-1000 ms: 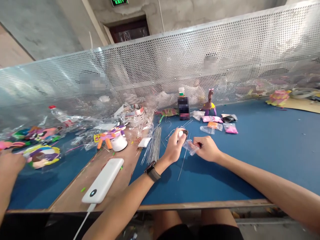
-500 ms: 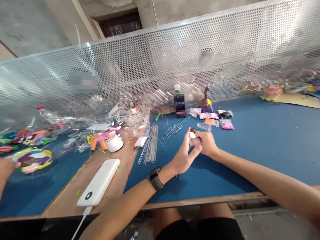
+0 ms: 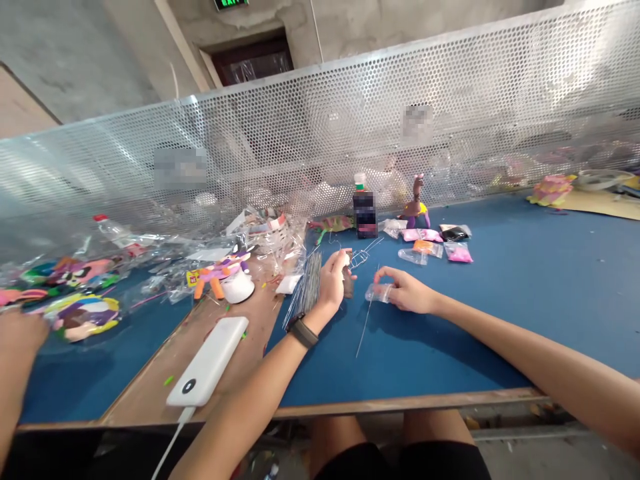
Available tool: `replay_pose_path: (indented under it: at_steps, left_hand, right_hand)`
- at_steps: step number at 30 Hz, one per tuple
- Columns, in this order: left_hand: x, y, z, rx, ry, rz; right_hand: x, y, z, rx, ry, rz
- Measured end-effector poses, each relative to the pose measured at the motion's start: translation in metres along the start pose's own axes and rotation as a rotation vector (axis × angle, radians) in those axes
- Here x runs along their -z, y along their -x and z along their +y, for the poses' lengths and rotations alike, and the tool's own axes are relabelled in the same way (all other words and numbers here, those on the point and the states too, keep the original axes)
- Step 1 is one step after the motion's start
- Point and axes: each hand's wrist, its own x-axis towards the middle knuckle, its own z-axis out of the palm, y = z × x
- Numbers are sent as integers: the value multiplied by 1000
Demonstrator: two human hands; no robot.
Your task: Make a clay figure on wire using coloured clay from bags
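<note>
My left hand (image 3: 333, 280) is closed around a small white lump (image 3: 346, 260), which looks like modelling clay. A brown piece (image 3: 349, 285) shows just under its fingers; whether the hand grips that too, I cannot tell. My right hand (image 3: 409, 291) pinches a small clear plastic bag (image 3: 379, 292) low over the blue table. One thin wire (image 3: 364, 333) lies by the bag. Past my left fingers is a bent wire frame (image 3: 361, 257), partly hidden by them. A bundle of straight wires (image 3: 306, 283) lies left of that hand.
Behind stand a dark bottle (image 3: 365, 217) and a brown-purple clay animal (image 3: 416, 207), with clay packets (image 3: 423, 235) near them. A white power bank (image 3: 210, 360) and an orange-purple figure (image 3: 220, 270) are to the left. Another person's hand (image 3: 23, 333) is at far left. A perforated metal screen (image 3: 300, 133) backs the table.
My hands were together and have moved apart. The left went leftward with the white lump; the right now has the clear bag lower down. The single wire now shows beside the bag.
</note>
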Motion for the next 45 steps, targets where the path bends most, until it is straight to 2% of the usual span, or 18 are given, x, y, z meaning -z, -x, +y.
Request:
replay_pose_path:
  at_steps: [3, 6, 10, 12, 14, 16, 22, 26, 30, 32, 35, 36, 37, 40, 42, 45]
  left_hand:
    - [-3, 4, 0, 25, -14, -72]
    - [-3, 1, -3, 75, 22, -41]
    - [2, -8, -6, 115, 180, 50]
    - [4, -9, -4, 114, 245, 45]
    - [4, -7, -2, 131, 279, -12]
    - [3, -3, 1, 158, 256, -99]
    - [-1, 9, 7, 113, -103, -361]
    - [-4, 17, 11, 139, -396, -555]
    - [-5, 20, 11, 147, -419, -574]
    - [-2, 19, 11, 232, -354, -638]
    - [5, 11, 12, 465, -259, -828]
    - [7, 8, 12, 515, -197, -826]
    - [9, 4, 12, 535, -113, -766]
    - [13, -7, 13, 454, 214, -356]
    - [12, -10, 13, 436, 327, -215]
    - [3, -7, 12, 405, 419, -166]
  right_hand:
    - [1, -1, 0, 11, -135, -26]
    - [3, 1, -5, -21, -274, -77]
    - [5, 6, -13, -133, -530, -268]
    - [7, 8, -15, -188, -593, -375]
    - [8, 9, -15, -207, -596, -403]
    - [9, 8, -13, -186, -568, -343]
    - [14, -3, -4, -34, -630, 74]
    - [17, -4, -3, -29, -715, 126]
    - [17, -3, -6, -58, -718, 77]
    - [17, -5, -5, -98, -636, 85]
    - [19, -8, 2, -104, -380, 227]
    - [20, -10, 4, -88, -297, 292]
    - [22, -11, 6, -69, -231, 354]
    - [25, -13, 10, -37, -164, 464]
    - [23, -11, 7, -41, -172, 428]
    - [12, -5, 0, -17, -130, 201]
